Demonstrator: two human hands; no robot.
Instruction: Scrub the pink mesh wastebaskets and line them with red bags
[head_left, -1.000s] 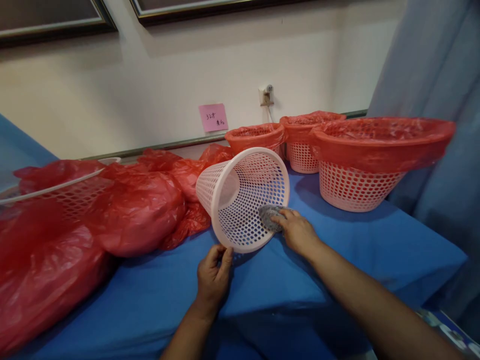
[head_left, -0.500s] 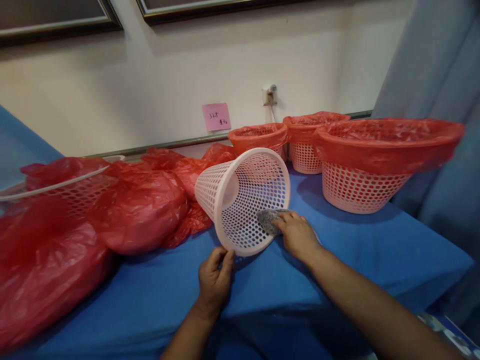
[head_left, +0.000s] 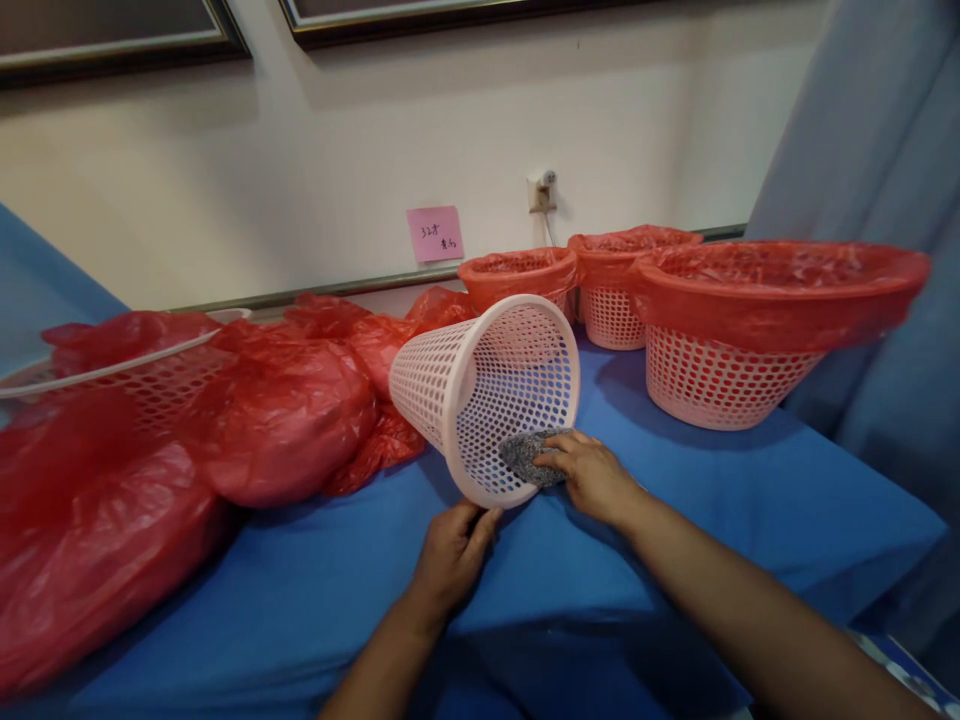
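Note:
A pale pink perforated plastic wastebasket lies on its side on the blue cloth, its mouth turned toward me. My left hand pinches the lower edge of its rim between thumb and fingers. In my right hand is a grey speckled cleaning cloth, pressed against the lower right inside of the mouth near the rim. The fingers lie over the cloth, so part of it is hidden.
On the right stand several baskets lined with red bags, the largest basket nearest. Red plastic bags bulge on the left around a white-rimmed basket. A pink note and a socket are on the wall behind the blue-covered table.
My left hand has shifted right along the rim, and the wastebasket has turned slightly. The right hand has drawn the cloth a little left and down, closer to the rim.

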